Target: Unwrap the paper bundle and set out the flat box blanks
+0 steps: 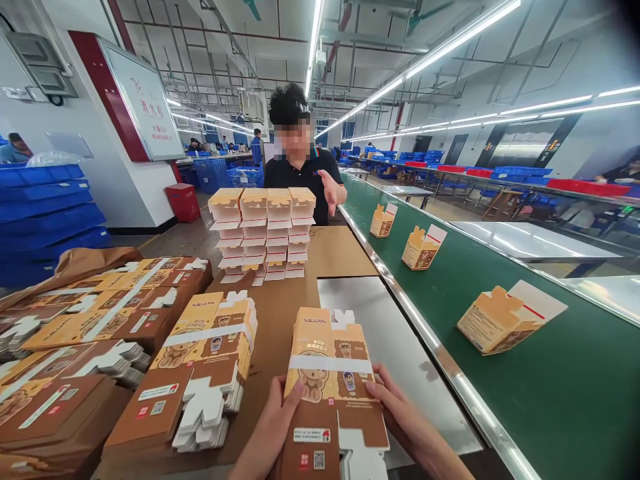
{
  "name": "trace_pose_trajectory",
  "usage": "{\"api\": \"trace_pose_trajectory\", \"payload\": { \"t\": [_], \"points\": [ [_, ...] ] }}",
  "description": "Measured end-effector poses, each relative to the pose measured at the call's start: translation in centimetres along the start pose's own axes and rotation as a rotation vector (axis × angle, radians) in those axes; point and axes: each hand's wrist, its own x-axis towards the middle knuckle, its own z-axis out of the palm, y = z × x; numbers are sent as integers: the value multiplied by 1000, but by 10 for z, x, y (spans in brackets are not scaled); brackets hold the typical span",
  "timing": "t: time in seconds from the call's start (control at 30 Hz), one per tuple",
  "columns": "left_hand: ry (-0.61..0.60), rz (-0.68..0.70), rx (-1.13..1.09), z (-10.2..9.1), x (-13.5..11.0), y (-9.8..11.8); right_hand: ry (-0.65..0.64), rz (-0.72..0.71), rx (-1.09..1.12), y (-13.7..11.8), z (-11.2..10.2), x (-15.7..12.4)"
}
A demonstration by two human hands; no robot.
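A banded stack of flat, unfolded cartons (320, 340) lies at the front of the table, brown and tan with a white paper strap around it. My left hand (285, 407) grips its left edge, thumb on top. On the opposite edge, my right hand (395, 403) presses with its fingers, so the stack sits between both hands. Just left of it rests another strapped carton stack (200, 360). Several more bundles of flat cartons (120, 300) fill the left side. Farther back, folded cartons (265, 233) are piled in rows with their white flaps facing me.
A green conveyor belt (480, 400) runs along the right, carrying opened cartons (500, 320) with raised flaps. A metal rail (425, 350) borders it. Across the table a person (300, 160) has one hand raised. Blue crates (45, 207) are stacked at far left.
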Motion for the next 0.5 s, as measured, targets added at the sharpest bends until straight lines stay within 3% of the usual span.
{"api": "trace_pose_trajectory", "payload": {
  "t": [0.1, 0.2, 0.27, 0.33, 0.5],
  "points": [
    [-3, -86, -116, 5, 1, 13, 10, -35, 7, 5, 3, -4],
    [-120, -98, -183, 8, -3, 30, -23, -83, 47, 7, -1, -3],
    [-181, -33, -147, 12, -8, 40, -87, -104, 36, 3, -8, 3],
    [-166, 77, -55, 17, -13, 47, -184, -110, -88, -8, -17, 13],
    [-183, 349, 178, 24, -25, 69, -324, -195, -416, -59, -31, 40]
  ]
}}
